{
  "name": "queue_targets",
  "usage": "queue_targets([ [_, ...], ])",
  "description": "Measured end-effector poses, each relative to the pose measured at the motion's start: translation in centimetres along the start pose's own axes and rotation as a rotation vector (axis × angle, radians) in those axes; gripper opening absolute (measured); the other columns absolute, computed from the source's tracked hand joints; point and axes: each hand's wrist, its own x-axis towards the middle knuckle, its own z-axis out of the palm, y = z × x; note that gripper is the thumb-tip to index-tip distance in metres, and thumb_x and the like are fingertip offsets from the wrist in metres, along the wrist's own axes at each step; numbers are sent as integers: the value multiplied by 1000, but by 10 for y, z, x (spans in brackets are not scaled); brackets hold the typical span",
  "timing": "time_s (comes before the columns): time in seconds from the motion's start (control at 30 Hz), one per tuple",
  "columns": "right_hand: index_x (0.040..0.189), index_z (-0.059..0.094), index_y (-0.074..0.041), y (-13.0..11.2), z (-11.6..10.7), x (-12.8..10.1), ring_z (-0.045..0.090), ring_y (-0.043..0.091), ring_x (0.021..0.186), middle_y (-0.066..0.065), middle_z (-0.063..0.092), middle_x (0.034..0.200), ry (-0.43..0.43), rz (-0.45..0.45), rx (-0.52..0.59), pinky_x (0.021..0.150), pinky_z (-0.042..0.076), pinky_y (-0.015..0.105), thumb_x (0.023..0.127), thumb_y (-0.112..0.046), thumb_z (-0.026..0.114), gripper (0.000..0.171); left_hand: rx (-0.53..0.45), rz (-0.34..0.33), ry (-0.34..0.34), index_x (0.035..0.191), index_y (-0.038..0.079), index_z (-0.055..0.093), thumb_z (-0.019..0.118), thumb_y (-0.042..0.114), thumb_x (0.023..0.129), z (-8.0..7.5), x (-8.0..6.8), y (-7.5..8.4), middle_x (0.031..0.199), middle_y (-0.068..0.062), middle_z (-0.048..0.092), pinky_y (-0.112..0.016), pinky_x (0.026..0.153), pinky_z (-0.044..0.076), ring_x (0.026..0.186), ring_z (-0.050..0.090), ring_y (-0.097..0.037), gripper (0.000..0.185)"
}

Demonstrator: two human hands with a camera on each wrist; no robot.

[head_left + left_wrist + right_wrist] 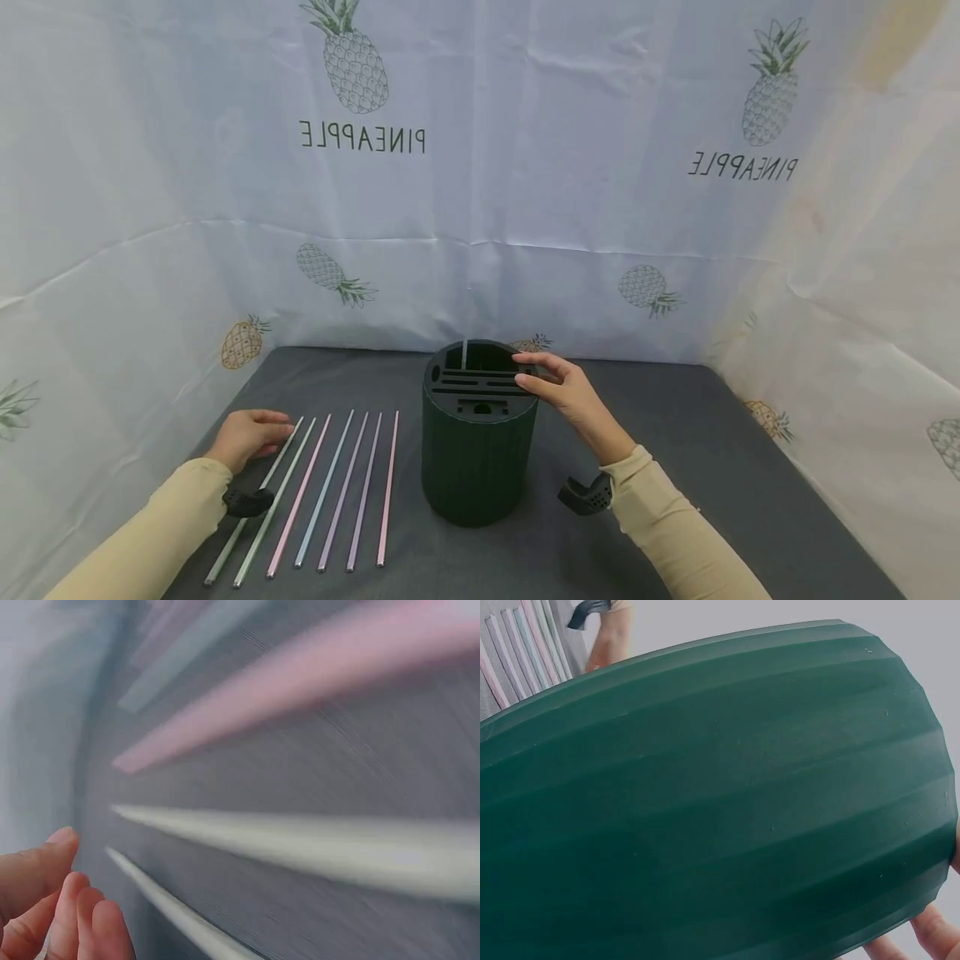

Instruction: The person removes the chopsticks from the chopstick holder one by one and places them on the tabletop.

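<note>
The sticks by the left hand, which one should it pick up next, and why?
Probably the outermost pale stick. The left hand rests with its fingertips right at that stick's far end, holding nothing, so pinching it is the smallest move. The right hand lies open on the rim of the dark green holder, where one pale stick already stands in a slot.

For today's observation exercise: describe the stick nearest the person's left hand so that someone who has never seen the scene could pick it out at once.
Start at the dark green ribbed holder in the middle of the grey table. To its left lies a row of thin pastel sticks. The one wanted is the pale whitish stick at the far left end of the row, by the left hand, unlike its pink, blue and lilac neighbours.
</note>
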Motion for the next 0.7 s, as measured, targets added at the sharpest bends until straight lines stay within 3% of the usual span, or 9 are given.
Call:
queue_targets([
  [0.1, 136, 54, -15, 0, -1, 0, 41, 29, 137, 4, 36, 154, 2, 2, -3, 113, 33, 55, 93, -31, 66, 47, -52, 43, -14, 129, -11, 52, 66, 19, 93, 1, 1, 27, 102, -1, 68, -26, 75, 59, 83, 63, -2, 49],
  [0.3, 136, 54, -15, 0, -3, -1, 41, 29, 137, 6, 34, 155, 13, -2, -15, 112, 34, 55, 93, -31, 66, 48, -256, 185, -70, 135, -3, 48, 65, 24, 94, 15, 1, 111, 100, 14, 61, -21, 87, 55, 87, 61, 3, 52],
  [0.5, 136, 54, -15, -1, -2, -2, 41, 30, 137, 3, 36, 153, 21, 2, -20, 112, 35, 55, 93, -30, 65, 46, -308, 283, -197, 140, 2, 45, 61, 27, 97, 39, -7, 190, 130, -5, 52, -25, 96, 52, 103, 59, -4, 53],
  [0.7, 136, 54, -16, -1, 1, 0, 40, 29, 138, 2, 36, 153, 3, 6, -8, 112, 34, 54, 93, -31, 66, 47, -277, 331, -324, 135, 2, 50, 60, 19, 97, 67, -9, 240, 141, -14, 47, -35, 101, 50, 120, 55, -23, 42],
])
